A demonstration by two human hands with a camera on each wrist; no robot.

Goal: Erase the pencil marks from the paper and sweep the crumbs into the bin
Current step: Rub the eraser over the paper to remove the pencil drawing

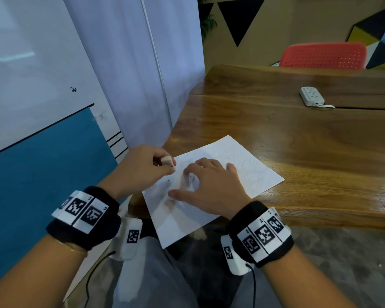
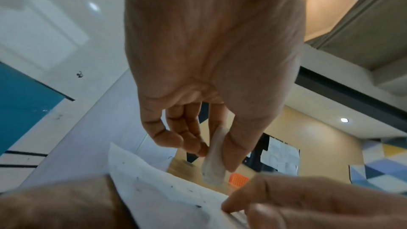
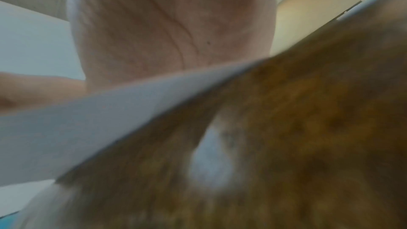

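The left hand pinches a small white rubber eraser while the right hand lies spread, flattening the thin, floppy white paper sheet, best pinned beside the rubbing.

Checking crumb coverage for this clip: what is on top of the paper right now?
The right hand rests spread on the paper, with dark crumbs and faint pencil scribbles around it. Anything beneath that hand is covered. The left hand pinches the eraser.
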